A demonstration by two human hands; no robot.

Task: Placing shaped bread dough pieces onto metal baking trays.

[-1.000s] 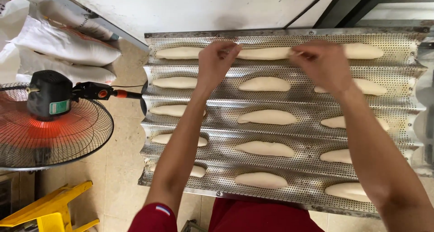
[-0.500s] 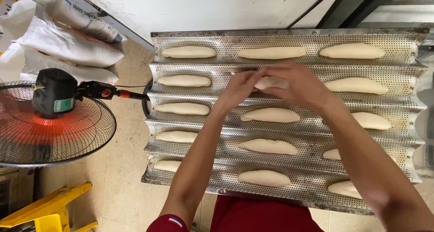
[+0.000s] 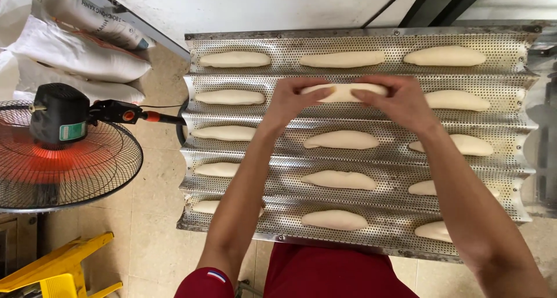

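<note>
Head view looks straight down on a perforated metal tray (image 3: pixel 232 77) with five long channels running left to right, each holding three pale dough pieces. Both hands meet over the second channel from the far edge, at its middle. The left hand (image 3: pixel 290 103) pinches the left end of the dough (image 3: pixel 346 91) with thumb and fingers closed on it; the right hand (image 3: pixel 400 100) grips the right end the same way. The dough stretches level between them, in or just above its channel; I cannot tell whether it rests on the metal. To its left and right in the same channel lie two more pieces, untouched. Both forearms cross the near channels and hide parts of the pieces in the left and right columns there. A red garment (image 3: pixel 342 275) shows below the tray's near edge. Left of the tray stands a fan (image 3: pixel 64 153) with a black motor and wire guard; behind it lie white sacks (image 3: pixel 75 54), and a yellow stool (image 3: pixel 58 269) sits at the lower left on the tiled floor (image 3: pixel 156 188).
</note>
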